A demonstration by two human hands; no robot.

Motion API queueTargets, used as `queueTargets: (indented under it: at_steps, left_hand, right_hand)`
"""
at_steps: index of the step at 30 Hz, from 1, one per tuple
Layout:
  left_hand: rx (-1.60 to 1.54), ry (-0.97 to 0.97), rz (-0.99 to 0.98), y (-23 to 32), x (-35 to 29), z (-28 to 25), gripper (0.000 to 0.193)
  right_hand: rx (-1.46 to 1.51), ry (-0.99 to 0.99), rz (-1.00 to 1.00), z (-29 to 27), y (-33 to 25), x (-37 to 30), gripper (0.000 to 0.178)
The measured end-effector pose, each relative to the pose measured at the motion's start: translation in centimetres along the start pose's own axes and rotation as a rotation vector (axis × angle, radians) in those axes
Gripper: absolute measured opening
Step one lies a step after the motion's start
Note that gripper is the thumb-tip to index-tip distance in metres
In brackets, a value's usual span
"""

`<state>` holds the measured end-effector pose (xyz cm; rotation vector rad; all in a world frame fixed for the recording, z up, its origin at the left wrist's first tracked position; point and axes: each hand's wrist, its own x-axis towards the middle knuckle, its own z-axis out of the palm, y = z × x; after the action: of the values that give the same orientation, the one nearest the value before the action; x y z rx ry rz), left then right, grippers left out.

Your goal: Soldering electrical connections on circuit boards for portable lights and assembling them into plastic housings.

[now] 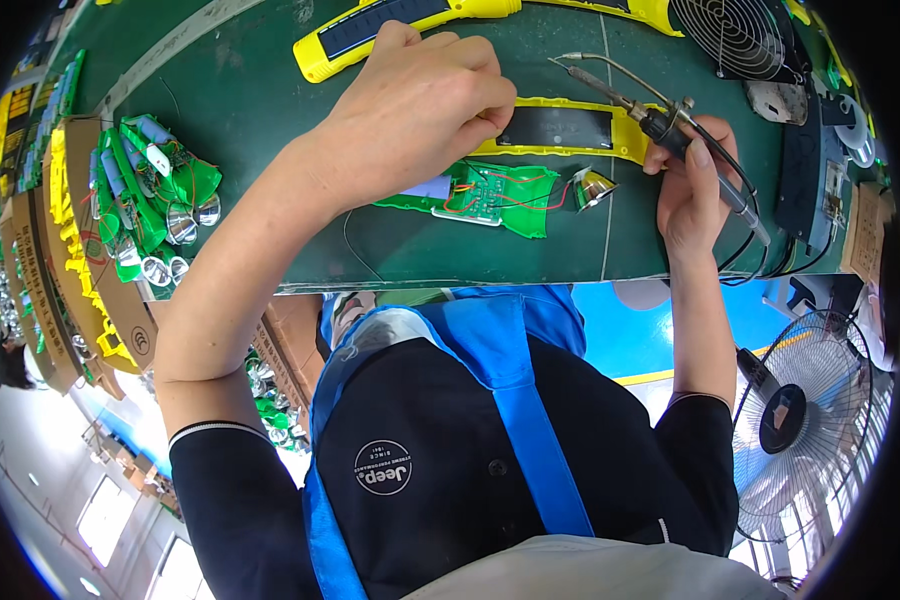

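Observation:
My left hand (420, 112) is closed above the bench, its fingers curled together at the near end of a yellow casing (628, 137) with a dark panel. Whatever is between those fingertips is hidden. Below the hand lies a green housing half (526, 205) holding a circuit board (482, 196), thin wires and a blue battery cell (428, 188). Red and black wires run from it to a shiny lamp reflector (594, 189). In my right hand (698, 185) is a soldering iron (660, 128) with a curved metal tube alongside; its tip points up and left, above the yellow casing.
Several green housings with reflectors (181, 224) are heaped at the left, beside a cardboard box (88, 190) and yellow casings. Another yellow casing (320, 60) lies at the back. A round wire-guarded fan (735, 38) stands back right; a larger fan (782, 420) stands beyond the bench's right side.

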<state>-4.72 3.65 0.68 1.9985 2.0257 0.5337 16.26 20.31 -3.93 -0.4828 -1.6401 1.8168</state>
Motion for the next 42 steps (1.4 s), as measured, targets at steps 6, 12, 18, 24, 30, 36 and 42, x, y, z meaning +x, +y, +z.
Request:
queueTargets:
  at_steps: [6, 12, 18, 24, 30, 36, 42]
  left_hand:
    - [-0.019, 0.175, 0.132, 1.6, 0.1, -0.9, 0.003]
    - [0.159, 0.077, 0.162, 3.9, -0.3, 0.2, 0.007]
    - [0.216, 0.084, 0.129, 4.2, -0.2, 1.2, 0.006]
    - [-0.141, 0.414, -0.004, 4.8, -0.9, 3.8, 0.012]
    - [0.036, 0.475, -0.127, 4.9, -0.4, 4.4, 0.009]
    - [0.215, 0.259, -0.110, 4.4, 0.0, 3.6, 0.011]
    - [0.182, 0.049, -0.223, 4.8, 1.0, 2.1, 0.004]
  right_hand:
    - [0.019, 0.015, -0.033, -0.3, 0.4, 0.0, 0.024]
    - [-0.031, 0.166, -0.213, 0.3, 0.8, 1.5, 0.024]
    - [0.080, 0.144, -0.161, 2.1, 1.2, 2.2, 0.023]
    - [0.269, 0.138, -0.074, 4.9, 1.1, 0.2, 0.027]
    - [0.353, 0.022, 0.007, 3.7, 0.7, -0.8, 0.026]
    - [0.203, -0.115, 0.192, -1.9, -1.5, 0.8, 0.022]
    - [-0.103, -0.228, 0.336, -3.3, -3.0, 2.7, 0.025]
